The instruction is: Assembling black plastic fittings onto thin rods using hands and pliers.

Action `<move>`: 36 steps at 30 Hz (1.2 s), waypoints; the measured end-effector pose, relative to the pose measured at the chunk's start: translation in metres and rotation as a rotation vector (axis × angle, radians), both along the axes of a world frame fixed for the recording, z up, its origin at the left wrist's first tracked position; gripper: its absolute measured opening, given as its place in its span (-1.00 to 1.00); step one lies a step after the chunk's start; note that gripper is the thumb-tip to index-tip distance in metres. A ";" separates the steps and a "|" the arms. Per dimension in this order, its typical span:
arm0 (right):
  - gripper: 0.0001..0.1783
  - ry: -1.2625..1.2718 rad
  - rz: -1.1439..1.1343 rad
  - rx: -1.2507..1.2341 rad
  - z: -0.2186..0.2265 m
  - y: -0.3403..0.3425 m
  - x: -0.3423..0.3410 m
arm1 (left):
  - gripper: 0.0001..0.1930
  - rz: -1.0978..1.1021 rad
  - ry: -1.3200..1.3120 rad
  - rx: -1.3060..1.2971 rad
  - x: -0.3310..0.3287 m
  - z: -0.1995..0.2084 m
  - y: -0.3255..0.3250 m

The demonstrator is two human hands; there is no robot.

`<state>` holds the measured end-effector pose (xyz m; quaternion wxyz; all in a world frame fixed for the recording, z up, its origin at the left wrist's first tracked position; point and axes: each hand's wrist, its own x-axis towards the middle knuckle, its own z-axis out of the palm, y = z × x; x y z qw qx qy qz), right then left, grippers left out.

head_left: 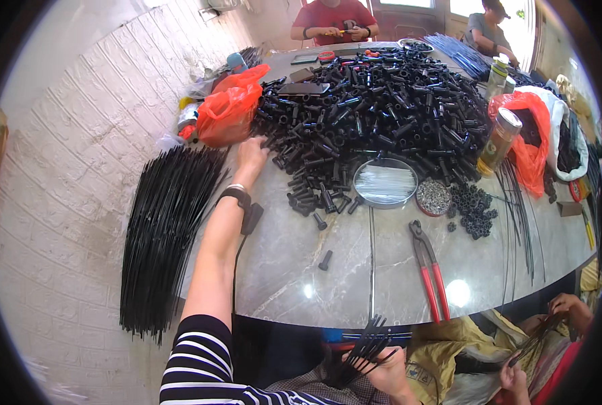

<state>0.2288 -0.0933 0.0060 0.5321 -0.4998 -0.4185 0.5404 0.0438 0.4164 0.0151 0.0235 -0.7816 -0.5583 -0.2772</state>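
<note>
At lower centre, the right hand [389,373] grips slender black rods [366,347]; left of centre, the left hand [252,155], grip unclear, borders heaped glossy black tubes [382,111].

bright | daylight upper right | tabletop [281,270] glare | edges bowed, rim black

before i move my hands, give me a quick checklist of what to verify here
1. Right hand holding the black rods: ok.
2. Left hand at the left edge of the black fittings pile: ok.
3. Left fingers gripping a piece: cannot tell.
4. No stray fittings: not ok, one bolt-shaped piece lies apart on the table.
5. Red-handled pliers away from both hands: ok.
6. White strips inside the round dish: ok.
</note>
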 end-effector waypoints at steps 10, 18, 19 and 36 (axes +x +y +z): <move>-0.78 0.048 -0.014 0.010 -0.008 -0.007 0.001 | -0.64 0.031 -0.211 -0.165 -0.015 0.005 -0.006; -0.78 -0.014 0.009 0.013 -0.002 -0.007 0.003 | -0.67 -0.070 -0.995 -0.403 -0.015 0.024 -0.012; -0.77 -0.005 -0.009 0.028 -0.004 -0.007 0.003 | -0.65 -0.126 -1.080 -0.417 0.002 0.033 -0.022; -0.88 -0.035 -0.060 -0.001 0.007 -0.006 0.001 | -0.26 -0.517 -0.434 0.075 0.153 0.075 -0.070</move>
